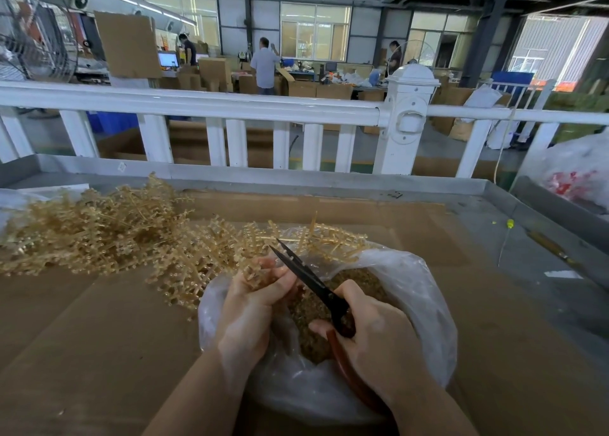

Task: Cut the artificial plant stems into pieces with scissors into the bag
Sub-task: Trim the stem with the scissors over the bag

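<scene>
Head view: we're mid-cut. Left hand (253, 299) pinches a stem sprig (255, 276) over the open bag (425, 290); right hand (375, 340) grips the scissors (309, 279), blades slightly parted. Uncut stems (108, 234) piled on counter (82, 320) to the left. Next, probably: snip so pieces drop in.

Single head-worn, wide-angle view, looking forward and down from the person's own position. Near field: both forearms entering from the bottom edge, close over the tabletop (99, 330). Far field: a white railing (197, 104) across mid-frame, with the workshop hall beyond. Straight lines bow toward the edges.
</scene>
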The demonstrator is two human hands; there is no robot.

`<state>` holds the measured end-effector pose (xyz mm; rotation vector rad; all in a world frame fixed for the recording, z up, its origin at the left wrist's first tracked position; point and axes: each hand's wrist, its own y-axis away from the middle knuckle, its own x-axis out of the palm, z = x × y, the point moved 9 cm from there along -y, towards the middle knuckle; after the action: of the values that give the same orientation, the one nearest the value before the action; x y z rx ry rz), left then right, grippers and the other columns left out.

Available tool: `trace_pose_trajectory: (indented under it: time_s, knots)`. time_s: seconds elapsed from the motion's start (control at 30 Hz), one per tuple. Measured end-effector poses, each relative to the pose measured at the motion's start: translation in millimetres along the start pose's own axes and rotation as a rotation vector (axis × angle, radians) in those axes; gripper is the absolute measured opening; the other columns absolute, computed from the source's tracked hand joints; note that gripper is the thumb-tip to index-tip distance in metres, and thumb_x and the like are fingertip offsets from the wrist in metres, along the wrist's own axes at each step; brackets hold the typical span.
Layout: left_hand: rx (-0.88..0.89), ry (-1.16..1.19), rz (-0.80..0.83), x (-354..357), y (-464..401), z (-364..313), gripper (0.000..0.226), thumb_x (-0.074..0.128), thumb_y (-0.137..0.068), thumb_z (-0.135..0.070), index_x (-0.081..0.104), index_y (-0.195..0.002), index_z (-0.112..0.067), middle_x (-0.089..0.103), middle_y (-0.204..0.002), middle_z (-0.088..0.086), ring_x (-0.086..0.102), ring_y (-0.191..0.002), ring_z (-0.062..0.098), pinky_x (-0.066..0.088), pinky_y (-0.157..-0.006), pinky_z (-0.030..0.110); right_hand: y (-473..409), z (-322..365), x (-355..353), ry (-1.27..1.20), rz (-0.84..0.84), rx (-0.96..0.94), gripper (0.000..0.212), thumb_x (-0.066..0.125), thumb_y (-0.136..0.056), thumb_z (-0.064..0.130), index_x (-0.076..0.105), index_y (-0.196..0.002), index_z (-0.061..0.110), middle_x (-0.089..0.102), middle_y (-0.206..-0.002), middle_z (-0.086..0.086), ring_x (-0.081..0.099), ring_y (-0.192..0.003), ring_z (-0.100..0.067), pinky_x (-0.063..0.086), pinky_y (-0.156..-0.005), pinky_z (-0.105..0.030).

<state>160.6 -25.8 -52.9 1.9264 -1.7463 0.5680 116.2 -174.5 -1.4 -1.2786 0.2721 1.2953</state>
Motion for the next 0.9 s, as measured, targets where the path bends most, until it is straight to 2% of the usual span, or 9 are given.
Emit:
trace_pose_trajectory:
  time_s: [0.23, 0.33, 0.43, 0.5, 0.57, 0.67, 0.77, 0.9]
  knots:
    - [-0.040, 0.068, -0.017, -2, -3, 5, 0.045, 0.065, -0.068, 0.005, 0.057, -0.113, 0.003, 0.065, -0.107, 0.024, 0.065, -0.102, 0.037, 0.050, -0.094, 0.043, 1, -3, -1, -0.016, -0.036, 0.035, 0.033, 0.062, -0.075, 0.059, 0.056, -0.092, 0.031, 0.053, -0.071, 0.022, 0.049, -0.066, 0.005, 0.032, -0.058, -0.001]
    - [-0.042, 0.053, -0.031, -3, -3, 4, 0.040, 0.062, -0.068, 0.007, 0.058, -0.108, 0.003, 0.064, -0.098, 0.022, 0.065, -0.091, 0.032, 0.052, -0.090, 0.041, 2, -3, 3, -0.002, -0.019, 0.026, 0.035, 0.059, -0.076, 0.058, 0.056, -0.096, 0.029, 0.057, -0.077, 0.018, 0.053, -0.073, 0.000, 0.041, -0.063, -0.010]
    - [-0.049, 0.022, -0.062, -7, -3, 5, 0.030, 0.057, -0.076, 0.010, 0.059, -0.106, 0.006, 0.064, -0.098, 0.023, 0.064, -0.087, 0.030, 0.050, -0.090, 0.041, 2, -2, 5, 0.006, -0.003, 0.022, 0.039, 0.054, -0.077, 0.060, 0.056, -0.099, 0.028, 0.058, -0.082, 0.016, 0.054, -0.077, -0.004, 0.047, -0.067, -0.019]
    - [-0.065, 0.017, -0.063, -8, -2, 6, 0.030, 0.057, -0.078, 0.010, 0.059, -0.108, 0.007, 0.065, -0.102, 0.024, 0.064, -0.088, 0.030, 0.049, -0.091, 0.041, 2, -1, 6, 0.012, 0.003, 0.018, 0.040, 0.052, -0.077, 0.061, 0.056, -0.100, 0.028, 0.058, -0.083, 0.015, 0.054, -0.078, -0.004, 0.048, -0.069, -0.020]
    - [-0.077, 0.011, -0.049, -7, -2, 6, 0.038, 0.061, -0.072, 0.006, 0.059, -0.110, 0.008, 0.066, -0.103, 0.024, 0.065, -0.090, 0.031, 0.051, -0.090, 0.040, 2, -1, 6, 0.010, 0.007, 0.017, 0.041, 0.051, -0.077, 0.062, 0.056, -0.100, 0.028, 0.059, -0.084, 0.015, 0.054, -0.079, -0.004, 0.048, -0.069, -0.019]
    - [-0.096, -0.010, 0.031, -1, -1, 6, 0.026, 0.064, -0.067, 0.003, 0.067, -0.092, 0.002, 0.071, -0.092, 0.019, 0.070, -0.083, 0.028, 0.060, -0.075, 0.034, 2, -1, 4, -0.011, -0.003, 0.020, 0.037, 0.053, -0.078, 0.060, 0.055, -0.098, 0.029, 0.058, -0.083, 0.016, 0.054, -0.078, -0.002, 0.046, -0.069, -0.017]
    - [-0.115, -0.052, 0.115, 8, 3, 7, 0.015, 0.065, -0.068, 0.005, 0.074, -0.074, -0.006, 0.072, -0.087, 0.019, 0.071, -0.081, 0.029, 0.059, -0.067, 0.031, 1, -1, 1, -0.038, -0.029, 0.016, 0.036, 0.055, -0.079, 0.058, 0.056, -0.096, 0.026, 0.058, -0.083, 0.016, 0.054, -0.078, -0.002, 0.047, -0.068, -0.018]
    - [-0.147, -0.087, 0.147, 12, 6, 9, 0.014, 0.067, -0.068, 0.005, 0.073, -0.080, -0.002, 0.071, -0.091, 0.023, 0.071, -0.084, 0.032, 0.057, -0.066, 0.032, 0, 1, -2, -0.058, -0.053, 0.000, 0.037, 0.054, -0.082, 0.057, 0.057, -0.094, 0.022, 0.059, -0.081, 0.016, 0.056, -0.075, 0.001, 0.047, -0.066, -0.015]
